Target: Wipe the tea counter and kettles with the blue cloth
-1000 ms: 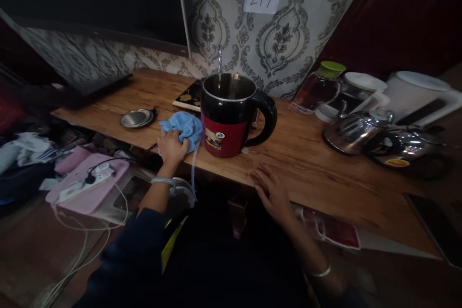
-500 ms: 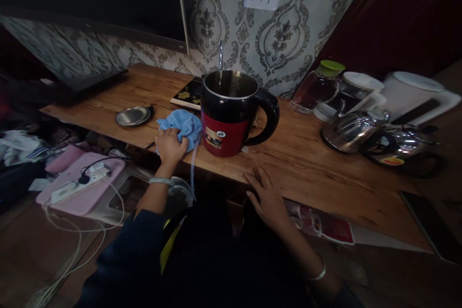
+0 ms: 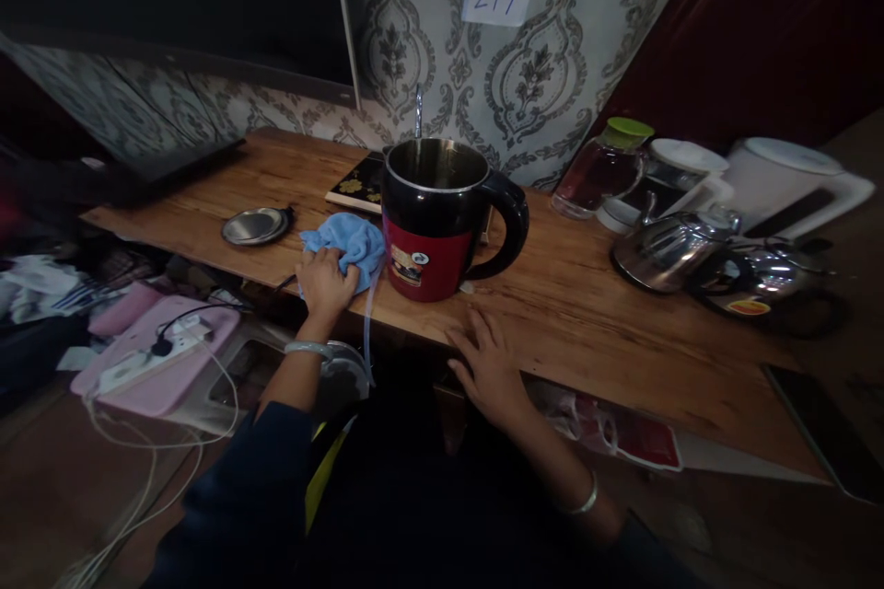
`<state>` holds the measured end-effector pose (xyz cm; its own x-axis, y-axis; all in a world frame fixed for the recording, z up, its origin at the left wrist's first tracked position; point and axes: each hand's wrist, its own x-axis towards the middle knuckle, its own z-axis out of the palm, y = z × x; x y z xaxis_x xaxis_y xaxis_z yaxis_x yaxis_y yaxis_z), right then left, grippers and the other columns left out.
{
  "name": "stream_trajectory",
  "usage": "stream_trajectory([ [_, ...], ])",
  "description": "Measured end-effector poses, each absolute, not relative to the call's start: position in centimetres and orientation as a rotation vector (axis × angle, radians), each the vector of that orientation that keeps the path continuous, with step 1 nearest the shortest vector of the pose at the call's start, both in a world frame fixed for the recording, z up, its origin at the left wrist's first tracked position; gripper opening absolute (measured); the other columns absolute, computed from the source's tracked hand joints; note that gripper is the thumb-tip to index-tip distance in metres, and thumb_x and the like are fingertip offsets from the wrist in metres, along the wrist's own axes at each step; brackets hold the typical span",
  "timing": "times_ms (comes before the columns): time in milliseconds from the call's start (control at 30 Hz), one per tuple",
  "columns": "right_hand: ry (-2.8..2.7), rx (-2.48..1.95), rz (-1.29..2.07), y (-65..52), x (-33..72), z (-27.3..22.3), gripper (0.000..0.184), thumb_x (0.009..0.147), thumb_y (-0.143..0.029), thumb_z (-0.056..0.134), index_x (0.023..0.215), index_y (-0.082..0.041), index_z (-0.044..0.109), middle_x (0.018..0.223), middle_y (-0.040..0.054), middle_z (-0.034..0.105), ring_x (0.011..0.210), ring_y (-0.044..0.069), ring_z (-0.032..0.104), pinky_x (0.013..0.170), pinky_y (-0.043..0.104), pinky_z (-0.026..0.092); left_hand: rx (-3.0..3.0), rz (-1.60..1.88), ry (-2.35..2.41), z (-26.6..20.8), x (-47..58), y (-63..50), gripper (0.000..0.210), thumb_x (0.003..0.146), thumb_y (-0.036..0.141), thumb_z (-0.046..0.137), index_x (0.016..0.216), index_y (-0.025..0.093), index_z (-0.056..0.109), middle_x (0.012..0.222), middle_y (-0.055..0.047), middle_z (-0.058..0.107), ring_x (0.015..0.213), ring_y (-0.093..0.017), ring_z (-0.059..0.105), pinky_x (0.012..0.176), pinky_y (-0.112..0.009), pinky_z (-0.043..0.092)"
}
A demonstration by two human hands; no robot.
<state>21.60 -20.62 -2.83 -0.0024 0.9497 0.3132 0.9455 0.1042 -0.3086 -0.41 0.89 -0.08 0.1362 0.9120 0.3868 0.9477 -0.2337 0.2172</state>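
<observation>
My left hand (image 3: 324, 287) rests on a crumpled blue cloth (image 3: 355, 244) near the front edge of the wooden table (image 3: 580, 322), its fingers curled over the fabric. Just right of the cloth stands an uncovered electric kettle (image 3: 428, 258), black above and red below, its handle pointing right. A chrome spout (image 3: 418, 110) rises behind its rim, and a clear tube (image 3: 369, 327) hangs down beside it over the edge. My right hand (image 3: 487, 363) lies at the table edge below the kettle's handle, fingers spread and holding nothing.
A round metal lid (image 3: 255, 226) lies left of the cloth. Behind the kettle is a black box with gold flowers (image 3: 359, 184). Several jugs and steel kettles (image 3: 680, 248) crowd the right side, with a phone (image 3: 819, 428) at the right edge. A power strip (image 3: 152, 359) sits on a pink stool.
My right hand has shifted a little to the left along the table edge. My left hand stays on the blue cloth, and the kettle has not moved.
</observation>
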Motion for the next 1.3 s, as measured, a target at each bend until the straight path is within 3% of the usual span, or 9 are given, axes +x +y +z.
stream_trajectory([
  [500,-1.983,-1.821,0.02,-19.2,20.0,-2.4,0.047,0.09,-0.028,0.056,0.137,-0.029,0.054,0.155,0.0105,0.036,0.142,0.038,0.027,0.108,0.063,0.032,-2.304,-0.7,-1.878,-0.4,-0.5,1.0,0.036,0.081,0.034,0.044,0.104,0.017,0.066,0.105,-0.014,0.067,0.106,-0.035,0.052,0.084,-0.044,0.036],
  [733,-1.954,-1.898,-0.023,-21.1,21.7,-2.6,0.041,0.092,-0.027,0.055,0.133,-0.024,0.059,0.155,0.0141,0.035,0.144,0.038,0.024,0.11,0.059,0.032,-2.302,-0.714,-1.872,-0.4,-0.6,1.1,0.036,0.081,0.034,0.043,0.102,0.016,0.066,0.104,-0.015,0.067,0.105,-0.035,0.052,0.084,-0.044,0.035],
  [933,-1.983,-1.975,-0.011,-19.6,20.5,-1.5,0.042,0.091,-0.031,0.056,0.133,-0.022,0.058,0.153,0.0141,0.039,0.141,0.037,0.03,0.11,0.058,0.031,-2.304,-0.726,-1.882,-0.4,-0.5,1.1,0.038,0.081,0.035,0.043,0.104,0.016,0.067,0.104,-0.014,0.067,0.106,-0.035,0.052,0.084,-0.044,0.035],
  [1300,-1.949,-1.925,-0.018,-18.5,17.6,-2.2,0.044,0.091,-0.033,0.058,0.134,-0.027,0.056,0.157,0.0134,0.031,0.142,0.036,0.027,0.111,0.061,0.025,-2.307,-0.704,-1.863,-0.2,-0.6,1.0,0.036,0.082,0.034,0.043,0.102,0.016,0.067,0.102,-0.015,0.067,0.104,-0.035,0.052,0.081,-0.043,0.035],
])
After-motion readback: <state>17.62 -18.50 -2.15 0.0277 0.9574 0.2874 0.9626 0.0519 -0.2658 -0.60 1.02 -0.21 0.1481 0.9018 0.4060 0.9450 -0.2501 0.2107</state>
